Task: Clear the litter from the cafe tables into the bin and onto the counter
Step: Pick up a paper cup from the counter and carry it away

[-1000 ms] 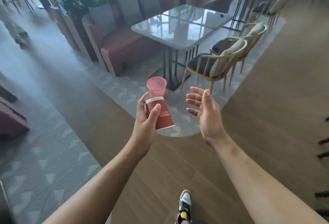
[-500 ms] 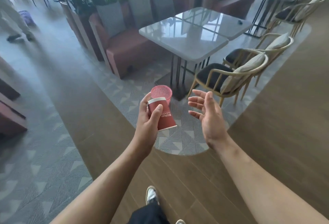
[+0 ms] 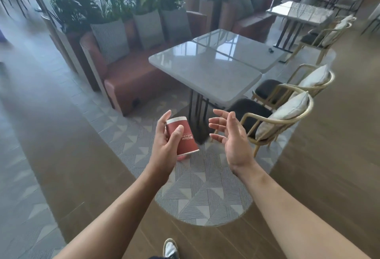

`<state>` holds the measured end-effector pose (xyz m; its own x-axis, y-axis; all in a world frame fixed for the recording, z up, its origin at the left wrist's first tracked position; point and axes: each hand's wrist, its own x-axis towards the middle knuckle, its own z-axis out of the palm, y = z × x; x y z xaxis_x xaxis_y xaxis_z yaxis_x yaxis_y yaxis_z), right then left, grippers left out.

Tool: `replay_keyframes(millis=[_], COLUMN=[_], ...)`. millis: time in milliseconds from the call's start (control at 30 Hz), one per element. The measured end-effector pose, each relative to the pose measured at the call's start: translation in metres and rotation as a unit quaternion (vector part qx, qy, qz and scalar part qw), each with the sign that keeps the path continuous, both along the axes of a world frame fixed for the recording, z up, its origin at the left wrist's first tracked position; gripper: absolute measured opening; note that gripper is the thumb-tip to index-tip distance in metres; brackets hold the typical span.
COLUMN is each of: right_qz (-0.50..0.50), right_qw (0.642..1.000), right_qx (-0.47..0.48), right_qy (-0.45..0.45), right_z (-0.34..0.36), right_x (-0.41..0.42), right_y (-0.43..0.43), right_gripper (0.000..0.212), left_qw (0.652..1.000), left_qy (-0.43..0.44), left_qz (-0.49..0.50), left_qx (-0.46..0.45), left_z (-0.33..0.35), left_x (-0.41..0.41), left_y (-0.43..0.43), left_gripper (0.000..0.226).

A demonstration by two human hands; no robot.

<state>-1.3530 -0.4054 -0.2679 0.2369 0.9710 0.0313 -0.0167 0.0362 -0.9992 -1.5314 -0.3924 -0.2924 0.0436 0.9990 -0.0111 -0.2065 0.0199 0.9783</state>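
Note:
My left hand [image 3: 166, 145] grips a red paper cup [image 3: 185, 137] with a white rim and white lettering, held upside down and tilted in front of me. A sliver of pink [image 3: 182, 157] shows just below the cup's lower edge; the pink plastic cup is otherwise hidden. My right hand [image 3: 230, 135] hovers beside the cup, palm facing it, fingers spread, touching nothing. Ahead stand two grey cafe tables [image 3: 205, 69] pushed together; a small dark object [image 3: 271, 50] lies on the farther one.
A brown bench sofa [image 3: 127, 77] with grey cushions and planters runs behind the tables. Two wooden chairs [image 3: 287, 112] with pale cushions stand at the right. Another table set [image 3: 304, 15] stands farther back. My shoe [image 3: 170, 248] is on the wood floor.
The pink plastic cup that stuck out above the red cup no longer shows there; only a pink sliver appears below. The view has moved closer to the tables.

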Motion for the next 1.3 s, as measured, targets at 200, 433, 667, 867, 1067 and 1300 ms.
replay_keyframes(millis=[200, 433, 667, 867, 1067, 1300], right_qz=[-0.021, -0.035, -0.028, 0.003, 0.008, -0.015], right_qw=[1.0, 0.999, 0.998, 0.997, 0.992, 0.984], right_qx=[-0.003, -0.023, -0.048, -0.075, -0.121, -0.176], right_qy=[0.01, 0.004, 0.018, 0.016, 0.026, 0.002], right_z=[0.005, -0.012, -0.047, -0.065, -0.102, -0.178], right_x=[-0.007, 0.005, 0.031, 0.049, 0.054, 0.045], right_y=[0.085, 0.179, 0.303, 0.4, 0.458, 0.507], right_gripper=[0.065, 0.073, 0.065, 0.067, 0.063, 0.058], left_qw=[1.0, 0.999, 0.999, 0.995, 0.987, 0.968], left_qy=[0.009, 0.016, 0.029, 0.053, 0.064, 0.089], left_qz=[-0.017, -0.03, -0.015, 0.012, 0.022, 0.0], left_qx=[-0.001, -0.01, -0.04, -0.079, -0.149, -0.236], left_z=[0.002, -0.016, -0.039, -0.054, -0.099, -0.186], left_x=[-0.006, 0.006, 0.029, 0.045, 0.045, 0.032], left_y=[0.096, 0.197, 0.31, 0.395, 0.455, 0.52], left_gripper=[0.047, 0.043, 0.043, 0.049, 0.063, 0.058])
